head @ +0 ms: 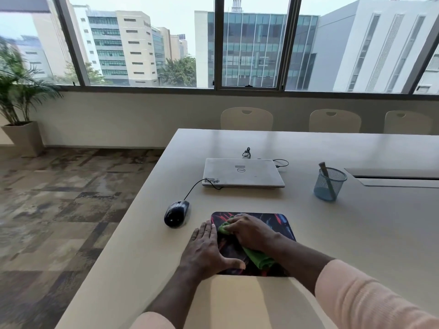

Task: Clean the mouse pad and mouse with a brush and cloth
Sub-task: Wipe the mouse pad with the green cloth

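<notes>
A dark mouse pad (280,224) with a colourful print lies near the table's front edge. My right hand (251,231) presses a green cloth (257,257) onto the pad, fingers curled over the bunched cloth. My left hand (205,250) lies flat with straight fingers on the pad's left edge and the table, thumb on the pad. A black wired mouse (177,213) sits on the table left of the pad, apart from both hands. A brush (326,179) stands handle-up in a blue mesh cup (329,185) at the right.
A shut silver laptop (242,172) lies behind the pad, with the mouse cable (193,187) running to it. The pale table (356,233) drops off at its left edge to carpet. Three chairs stand at the far side. A cable hatch (394,178) is at the right.
</notes>
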